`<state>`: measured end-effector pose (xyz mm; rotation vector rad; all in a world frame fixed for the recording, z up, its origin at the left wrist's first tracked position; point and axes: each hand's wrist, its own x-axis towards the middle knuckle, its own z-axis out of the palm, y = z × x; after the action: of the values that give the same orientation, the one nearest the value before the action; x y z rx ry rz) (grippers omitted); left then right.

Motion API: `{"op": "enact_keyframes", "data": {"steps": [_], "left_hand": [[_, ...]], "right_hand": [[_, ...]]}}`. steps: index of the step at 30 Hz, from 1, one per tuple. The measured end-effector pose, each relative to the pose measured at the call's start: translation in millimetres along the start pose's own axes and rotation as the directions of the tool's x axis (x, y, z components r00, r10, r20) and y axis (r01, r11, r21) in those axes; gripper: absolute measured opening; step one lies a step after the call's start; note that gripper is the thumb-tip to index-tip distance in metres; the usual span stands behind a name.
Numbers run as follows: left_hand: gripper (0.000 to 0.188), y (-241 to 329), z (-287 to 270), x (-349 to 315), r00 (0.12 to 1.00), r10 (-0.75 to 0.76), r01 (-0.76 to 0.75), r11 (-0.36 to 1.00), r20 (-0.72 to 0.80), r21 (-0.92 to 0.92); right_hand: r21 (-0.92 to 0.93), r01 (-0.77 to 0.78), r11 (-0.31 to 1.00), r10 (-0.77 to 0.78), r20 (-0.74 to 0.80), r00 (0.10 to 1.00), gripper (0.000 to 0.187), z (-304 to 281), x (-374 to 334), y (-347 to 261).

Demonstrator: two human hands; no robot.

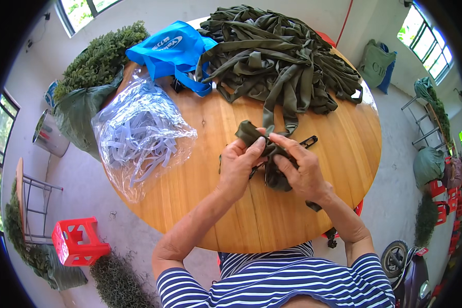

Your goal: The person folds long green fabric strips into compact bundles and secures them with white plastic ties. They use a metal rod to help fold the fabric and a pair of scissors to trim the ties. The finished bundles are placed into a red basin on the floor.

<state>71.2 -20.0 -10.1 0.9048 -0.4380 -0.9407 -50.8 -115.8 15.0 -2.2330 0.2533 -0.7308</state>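
Note:
Above the near middle of the round table, my left hand [239, 163] is closed on a dark green fabric strap [249, 132], thumb on top and fingers curled around it. My right hand [304, 168] pinches the same strap just to the right, and the two hands almost meet. A folded part of the strap hangs below the fingers. A black piece with a slotted end [309, 141] shows behind my right hand; its kind is unclear. Farther back lies a large heap of dark green straps [272, 56], with some ends trailing toward my hands.
Left of my hands lies a clear plastic bag [138, 138] of pale strips. Behind it are a blue cloth bag [172, 54] and green artificial foliage [105, 56]. The wooden table [190, 215] has a rounded edge. A red stool [79, 241] stands on the floor at left.

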Motion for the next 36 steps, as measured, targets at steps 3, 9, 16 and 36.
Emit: {"op": "enact_keyframes", "data": {"steps": [3, 9, 16, 36], "left_hand": [[0.035, 16.9, -3.0, 3.5, 0.955, -0.195, 0.235, 0.956, 0.222, -0.173], [0.035, 14.7, -14.7, 12.5, 0.982, -0.03, 0.084, 0.956, 0.189, -0.282], [0.031, 9.2, -11.9, 10.3, 0.969, 0.037, 0.018, 0.976, 0.246, -0.216], [0.034, -4.7, -5.2, 4.3, 0.986, 0.004, -0.008, 1.0, 0.167, 0.026]], "right_hand": [[0.209, -0.118, 0.971, 0.113, 0.037, 0.993, 0.024, -14.9, 7.1, -7.2], [0.333, -0.392, 0.858, 0.314, 0.264, 0.912, 0.024, -31.6, 3.6, -0.5], [0.343, -0.504, 0.793, 0.374, 0.379, 0.847, 0.026, -41.7, 6.8, -7.5], [0.507, -0.492, 0.708, 0.372, 0.324, 0.87, 0.024, -19.3, 4.8, 6.5]]}}
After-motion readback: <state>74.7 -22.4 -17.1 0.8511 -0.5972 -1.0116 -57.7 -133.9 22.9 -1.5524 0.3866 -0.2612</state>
